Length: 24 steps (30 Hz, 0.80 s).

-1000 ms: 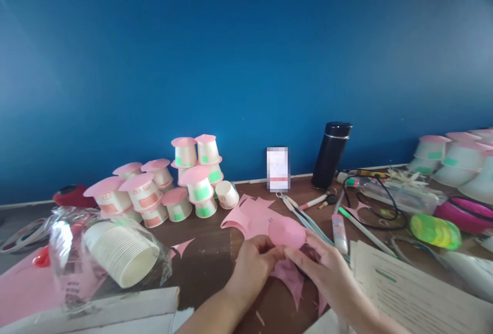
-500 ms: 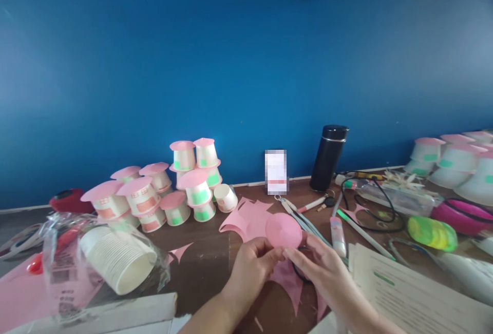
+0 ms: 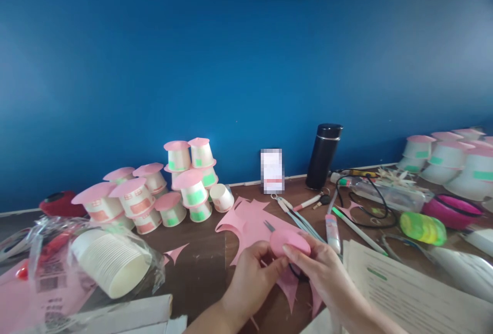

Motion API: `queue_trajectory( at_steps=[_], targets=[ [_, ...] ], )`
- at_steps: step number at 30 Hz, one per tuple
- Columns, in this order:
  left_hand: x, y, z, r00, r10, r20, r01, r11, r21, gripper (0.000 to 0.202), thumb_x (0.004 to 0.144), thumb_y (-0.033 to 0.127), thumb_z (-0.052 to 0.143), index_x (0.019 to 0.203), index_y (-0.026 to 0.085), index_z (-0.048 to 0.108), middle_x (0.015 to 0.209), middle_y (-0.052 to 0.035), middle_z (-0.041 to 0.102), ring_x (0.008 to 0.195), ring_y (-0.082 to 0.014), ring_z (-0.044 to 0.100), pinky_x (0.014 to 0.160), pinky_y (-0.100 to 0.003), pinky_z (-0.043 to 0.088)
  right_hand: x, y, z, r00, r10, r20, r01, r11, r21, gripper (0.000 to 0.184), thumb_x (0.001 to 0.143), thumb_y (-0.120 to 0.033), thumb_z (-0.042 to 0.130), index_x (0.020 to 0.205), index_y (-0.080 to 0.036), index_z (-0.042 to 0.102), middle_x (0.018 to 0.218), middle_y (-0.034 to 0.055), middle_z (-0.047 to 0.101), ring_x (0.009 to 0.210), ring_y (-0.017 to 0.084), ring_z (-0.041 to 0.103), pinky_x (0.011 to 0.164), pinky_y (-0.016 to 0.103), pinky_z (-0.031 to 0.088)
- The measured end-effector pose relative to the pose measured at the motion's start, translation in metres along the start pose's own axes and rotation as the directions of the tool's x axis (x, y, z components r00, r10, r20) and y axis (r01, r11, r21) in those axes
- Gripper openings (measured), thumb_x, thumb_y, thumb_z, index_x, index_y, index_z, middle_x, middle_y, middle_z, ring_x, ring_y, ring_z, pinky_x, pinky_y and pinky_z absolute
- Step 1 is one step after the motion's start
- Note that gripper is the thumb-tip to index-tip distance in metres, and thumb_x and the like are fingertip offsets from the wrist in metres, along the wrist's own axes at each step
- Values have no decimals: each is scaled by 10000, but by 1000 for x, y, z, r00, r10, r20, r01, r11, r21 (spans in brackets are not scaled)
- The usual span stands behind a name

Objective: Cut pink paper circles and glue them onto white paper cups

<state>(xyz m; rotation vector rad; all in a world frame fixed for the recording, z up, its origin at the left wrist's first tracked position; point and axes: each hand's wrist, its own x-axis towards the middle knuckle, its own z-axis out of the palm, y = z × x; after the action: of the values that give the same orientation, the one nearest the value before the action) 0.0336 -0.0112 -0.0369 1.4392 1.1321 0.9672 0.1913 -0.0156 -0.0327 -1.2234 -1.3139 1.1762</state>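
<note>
My left hand (image 3: 252, 275) and my right hand (image 3: 321, 272) meet low in the middle, and together they pinch a small pink paper cone (image 3: 289, 242) between fingertips and thumbs. Under them lie pink paper scraps (image 3: 248, 221) on the brown table (image 3: 204, 252). The tip of a pair of scissors (image 3: 269, 226) pokes out just behind the cone. To the left stands a pile of small paper cups with pink roofs (image 3: 154, 193).
A sleeve of white cups in plastic (image 3: 110, 262) lies at the left, above a cardboard box edge (image 3: 127, 313). A black flask (image 3: 323, 155), pens, a glue tube (image 3: 332, 227), cables, a green roll (image 3: 422, 228), printed sheets (image 3: 408, 293) and more roofed cups (image 3: 442, 162) fill the right.
The pink paper piece has tipped from facing me as a flat round to a low, edge-on cone between both hands. The view has tilted slightly upward and to the right.
</note>
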Motion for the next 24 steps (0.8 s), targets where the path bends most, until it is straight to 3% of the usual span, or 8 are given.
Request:
queue_trajectory(
  at_steps=[5,11,20,24],
  targets=[
    [2,0,0,999,34,12,-34,999,-39,224,757,353,658,753,129,662,706,-9,612,671,-150,512,611,-242,401,-3,-5,2,999,-32,14,33,997,-65,205,818,-361,636,723,-180,627,655,-37,532,637,136,470,578,232,391],
    [0,2,-2,1000,16,-11,-16,999,-33,277,754,398,665,725,122,653,662,3,571,637,-136,482,581,-230,382,-4,-7,3,998,11,68,-12,1000,19,244,813,-423,639,832,-180,648,713,-19,594,655,148,520,569,232,412],
    [0,0,1,998,65,-1,-65,997,-44,239,773,367,652,758,129,664,700,-6,605,676,-150,512,612,-236,401,-5,-8,1,997,-77,15,79,973,-218,198,848,-360,596,780,-189,670,743,3,635,763,188,579,637,257,426],
    [0,2,-3,994,99,-52,-98,995,22,184,798,330,627,763,151,653,701,5,595,688,-152,529,621,-233,410,-7,-10,3,998,-52,34,55,994,-90,189,825,-346,638,944,-201,663,822,23,671,854,228,612,712,292,470]
  ],
)
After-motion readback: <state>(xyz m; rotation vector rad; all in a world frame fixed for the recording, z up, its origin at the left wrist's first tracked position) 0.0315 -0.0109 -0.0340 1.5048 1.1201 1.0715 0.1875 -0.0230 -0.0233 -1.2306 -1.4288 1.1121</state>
